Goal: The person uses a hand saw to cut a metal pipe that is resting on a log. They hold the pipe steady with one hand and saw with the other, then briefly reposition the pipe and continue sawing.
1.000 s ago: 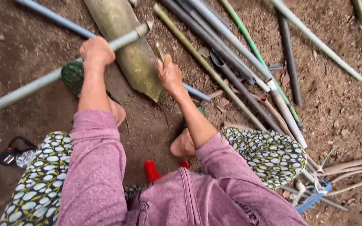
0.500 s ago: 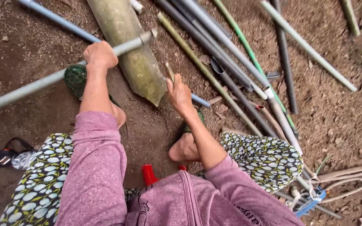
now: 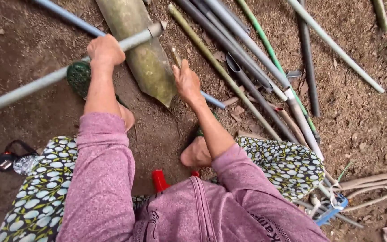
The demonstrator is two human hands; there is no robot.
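A: Biggest first?

B: Bare dirt ground [image 3: 372,130] all round. Then a spread of long poles [image 3: 247,54], grey and green, fanned from twelve to four o'clock. At twelve, a broad split length of bamboo [image 3: 146,58], lying flat, pale green.

A: And in hand?

B: A long grey pole [image 3: 45,80], running from nine o'clock up toward twelve, cut end [image 3: 156,29] just over the bamboo. Left hand [image 3: 106,50] closed round it in a full grip, near the cut end. Right hand [image 3: 187,83] at one o'clock, closed narrow on a thin handle or blade [image 3: 175,56]; too little showing to say which.

A: How far along, by the look of it?

B: Early, probably. Pole end looking whole, no fresh shavings visible by it, tool near the end but apart from it. Pile at two o'clock seemingly untouched or waiting.

A: Smaller bits?

B: Green sandal [image 3: 79,78] under the left wrist, bare foot [image 3: 196,154] at six, small dark object with a strap [image 3: 7,159] at eight.
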